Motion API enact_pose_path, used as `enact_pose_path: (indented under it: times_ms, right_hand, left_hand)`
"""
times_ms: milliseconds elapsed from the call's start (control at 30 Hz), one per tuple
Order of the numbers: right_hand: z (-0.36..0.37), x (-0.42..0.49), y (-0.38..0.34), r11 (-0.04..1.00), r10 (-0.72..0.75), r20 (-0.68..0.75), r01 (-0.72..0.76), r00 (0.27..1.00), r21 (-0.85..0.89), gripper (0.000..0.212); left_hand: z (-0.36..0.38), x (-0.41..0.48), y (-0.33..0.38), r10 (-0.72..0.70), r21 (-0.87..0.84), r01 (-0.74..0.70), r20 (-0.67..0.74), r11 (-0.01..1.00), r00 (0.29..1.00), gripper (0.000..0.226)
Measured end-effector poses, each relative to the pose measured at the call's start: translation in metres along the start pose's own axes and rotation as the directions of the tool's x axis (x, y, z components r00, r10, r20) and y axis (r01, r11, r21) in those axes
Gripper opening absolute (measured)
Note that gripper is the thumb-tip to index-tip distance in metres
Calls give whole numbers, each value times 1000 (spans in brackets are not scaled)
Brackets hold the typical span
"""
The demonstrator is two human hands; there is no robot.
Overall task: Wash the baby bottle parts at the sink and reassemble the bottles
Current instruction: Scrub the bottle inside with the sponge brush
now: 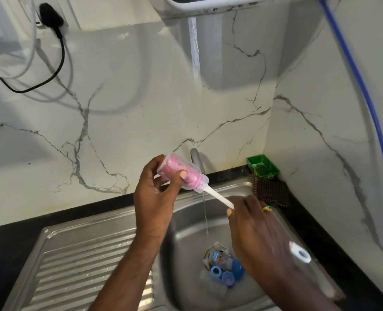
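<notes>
I judge the clear bottle (181,173) light, wet and slippery. It tilts mouth-down over the sink (186,295), my left hand (154,198) wrapping fingers (151,163) round its barrel, the best hold. My right hand (253,225) pinches the stiff brush handle (219,198).

Black bench (11,248) runs below a white veined marble wall (141,108). Green tray (263,166) sits in the bench corner at 2 o'clock. A dark patterned cloth (271,193) lies just beside the tray, at its 5 o'clock. Black plug (50,16) with black cable (63,55) is at 10 o'clock. Blue hose (364,90) descends the side wall at 3 o'clock.
</notes>
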State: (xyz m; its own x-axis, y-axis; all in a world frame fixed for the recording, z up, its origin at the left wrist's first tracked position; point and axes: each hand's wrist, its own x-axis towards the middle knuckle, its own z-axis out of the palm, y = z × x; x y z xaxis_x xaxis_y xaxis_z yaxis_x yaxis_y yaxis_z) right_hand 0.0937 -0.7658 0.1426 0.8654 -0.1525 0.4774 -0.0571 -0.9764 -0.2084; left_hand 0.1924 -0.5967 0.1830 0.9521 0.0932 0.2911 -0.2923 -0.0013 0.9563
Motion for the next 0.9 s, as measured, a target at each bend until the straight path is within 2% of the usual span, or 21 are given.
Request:
enact_pose_path:
  times_ms: [67, 100, 133, 167, 200, 233, 300, 367, 433, 500, 533, 600, 667, 733, 833, 900]
  right_hand:
    - [-7, -2, 0, 975, 18, 149, -50, 989, 216, 37]
    - [-13, 1, 5, 916, 19, 288, -132, 958, 379, 38]
    - [-18, 4, 10, 768, 8, 413, -271, 911, 581, 31]
    - [-21, 6, 14, 549, -1, 491, -410, 871, 729, 20]
    - [-22, 8, 16, 388, 13, 528, -491, 849, 780, 13]
    - [-22, 7, 17, 331, 52, 520, -506, 853, 797, 11]
    - [-15, 5, 16, 341, 172, 448, -480, 877, 809, 12]
    - [-8, 5, 11, 356, 263, 355, -432, 897, 828, 15]
    - [-3, 5, 13, 375, 300, 291, -392, 909, 840, 23]
    - [-1, 5, 17, 421, 273, 241, -341, 931, 841, 27]
    - [0, 5, 20, 465, 247, 212, -308, 945, 830, 28]
    - [-3, 9, 27, 633, 178, 90, -184, 980, 752, 33]
    - [-7, 17, 37, 813, 21, -100, 41, 995, 581, 34]
    - [-16, 26, 45, 915, -196, -212, 256, 957, 313, 27]
    - [-29, 34, 48, 928, -373, -213, 363, 903, -86, 24]
    - [-33, 32, 42, 895, -436, -188, 401, 880, -198, 22]
  left_hand:
    - [-3, 1, 1, 14, -31, -13, 46, 999, 999, 56]
    - [-5, 1, 2, 19, -57, -15, 72, 998, 997, 56]
    - [-7, 1, 3, 23, -89, -15, 93, 996, 995, 56]
    - [-7, 0, 3, 27, -119, -14, 109, 993, 994, 58]
    - [-7, 0, 2, 30, -143, -13, 114, 990, 993, 59]
    - [-5, 0, 2, 26, -162, -7, 120, 987, 992, 61]
    - [1, -2, 1, 12, -193, 12, 127, 981, 992, 61]
    - [7, -3, 0, -45, -249, 75, 123, 966, 991, 51]
    - [9, -2, 1, -123, -292, 160, 141, 943, 982, 45]
    - [8, 1, 1, -164, -263, 209, 184, 942, 969, 47]
    - [7, 4, 2, -175, -237, 222, 206, 946, 963, 49]
    - [4, 8, 4, -201, -199, 252, 245, 947, 948, 50]
    - [1, 13, 7, -221, -155, 270, 277, 950, 935, 47]
    - [-2, 16, 9, -231, -80, 263, 289, 961, 929, 39]
    - [-5, 18, 7, -255, 21, 259, 275, 966, 927, 24]
    - [-5, 17, 4, -259, 50, 255, 239, 966, 936, 22]
